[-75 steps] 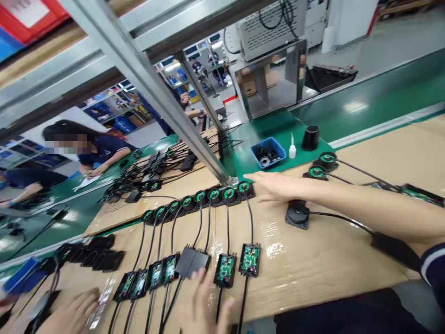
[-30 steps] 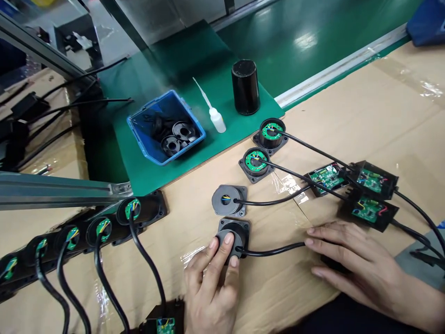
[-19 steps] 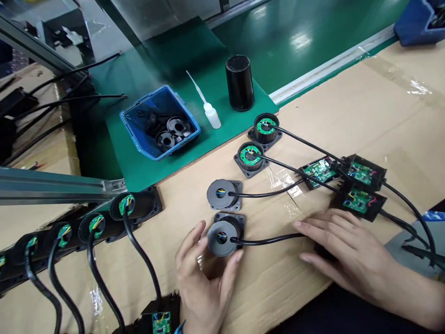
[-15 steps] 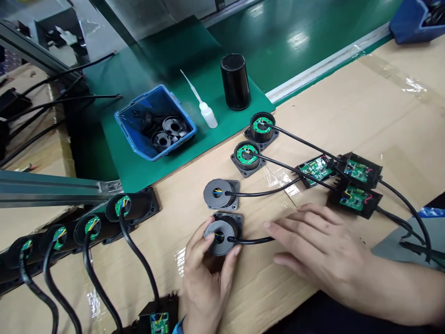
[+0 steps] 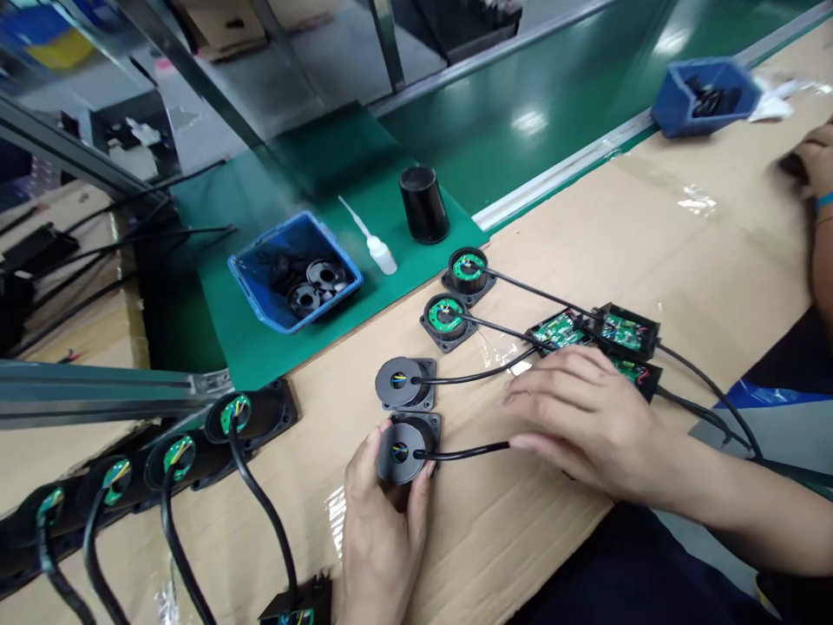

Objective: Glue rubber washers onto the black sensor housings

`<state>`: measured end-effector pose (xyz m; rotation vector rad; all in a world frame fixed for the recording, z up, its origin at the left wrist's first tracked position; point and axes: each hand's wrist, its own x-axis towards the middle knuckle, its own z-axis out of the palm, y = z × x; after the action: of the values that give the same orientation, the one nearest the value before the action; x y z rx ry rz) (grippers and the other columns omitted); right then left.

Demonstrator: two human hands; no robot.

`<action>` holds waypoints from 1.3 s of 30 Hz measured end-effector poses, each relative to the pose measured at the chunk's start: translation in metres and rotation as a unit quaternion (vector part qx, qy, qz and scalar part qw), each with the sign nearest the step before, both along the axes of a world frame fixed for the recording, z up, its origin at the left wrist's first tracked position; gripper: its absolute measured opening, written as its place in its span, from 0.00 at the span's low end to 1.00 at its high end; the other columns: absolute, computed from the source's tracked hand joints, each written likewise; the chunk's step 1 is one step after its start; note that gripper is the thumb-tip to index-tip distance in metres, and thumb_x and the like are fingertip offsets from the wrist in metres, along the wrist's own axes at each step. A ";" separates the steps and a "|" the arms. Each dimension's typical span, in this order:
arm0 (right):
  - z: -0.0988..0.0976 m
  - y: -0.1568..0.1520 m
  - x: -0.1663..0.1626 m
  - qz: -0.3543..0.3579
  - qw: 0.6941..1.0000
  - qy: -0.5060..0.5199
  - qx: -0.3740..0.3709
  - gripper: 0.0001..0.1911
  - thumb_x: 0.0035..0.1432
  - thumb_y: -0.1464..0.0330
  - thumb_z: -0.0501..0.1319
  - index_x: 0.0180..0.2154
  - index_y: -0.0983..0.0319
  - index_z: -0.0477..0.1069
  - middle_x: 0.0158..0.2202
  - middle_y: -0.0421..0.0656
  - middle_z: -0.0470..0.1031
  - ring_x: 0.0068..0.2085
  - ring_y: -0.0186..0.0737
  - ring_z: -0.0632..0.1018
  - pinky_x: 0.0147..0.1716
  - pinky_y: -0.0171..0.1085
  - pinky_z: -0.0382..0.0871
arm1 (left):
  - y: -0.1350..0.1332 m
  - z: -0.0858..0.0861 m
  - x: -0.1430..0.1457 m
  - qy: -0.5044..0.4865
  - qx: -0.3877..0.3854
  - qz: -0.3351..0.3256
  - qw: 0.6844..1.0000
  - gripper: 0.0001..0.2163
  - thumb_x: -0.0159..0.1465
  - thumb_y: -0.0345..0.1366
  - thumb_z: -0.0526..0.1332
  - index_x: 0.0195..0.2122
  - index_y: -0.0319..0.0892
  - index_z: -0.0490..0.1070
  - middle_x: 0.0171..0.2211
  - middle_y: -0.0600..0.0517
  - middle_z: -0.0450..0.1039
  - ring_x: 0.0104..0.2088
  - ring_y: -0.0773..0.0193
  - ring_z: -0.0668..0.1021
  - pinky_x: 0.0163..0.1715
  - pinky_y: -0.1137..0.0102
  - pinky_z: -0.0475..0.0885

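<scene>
My left hand (image 5: 381,529) grips a round grey capped module (image 5: 402,450) on the cardboard, thumb on its left side and fingers on its right. A black cable (image 5: 465,451) runs right from it under my right hand (image 5: 582,421), which lies flat with fingers stretched over the cable. A second capped module (image 5: 403,382) sits just behind. Farther back are two open modules with green circuit rings (image 5: 445,315) (image 5: 467,268), wired to black driver boxes (image 5: 621,331).
A blue bin of black parts (image 5: 294,269), a small glue bottle (image 5: 377,250) and a black cylinder (image 5: 423,204) stand on the green mat. A row of cabled modules (image 5: 169,456) lies at left under a metal rail. Another person's hand (image 5: 810,161) and a second blue bin (image 5: 703,94) are far right.
The view tilted up and back. My right hand slid left along the cable toward the module. My left hand closed more tightly around the grey module.
</scene>
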<state>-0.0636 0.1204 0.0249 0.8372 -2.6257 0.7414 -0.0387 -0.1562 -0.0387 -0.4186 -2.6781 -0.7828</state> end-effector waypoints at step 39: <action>-0.049 0.138 0.042 -0.186 0.981 -0.048 -0.039 0.28 0.55 0.59 0.71 0.53 0.65 0.71 0.48 0.52 0.79 0.51 0.51 0.79 0.53 0.51 0.74 | 0.071 0.071 -0.038 -0.172 -0.235 0.188 0.938 0.31 0.72 0.58 0.35 0.58 0.45 0.66 0.51 0.39 0.77 0.33 0.48 0.81 0.26 0.60 0.68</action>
<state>-0.0212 0.2580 -0.0245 0.2803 -2.7023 0.7867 -0.0762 -0.0850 0.0321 0.1514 -3.1249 -0.0983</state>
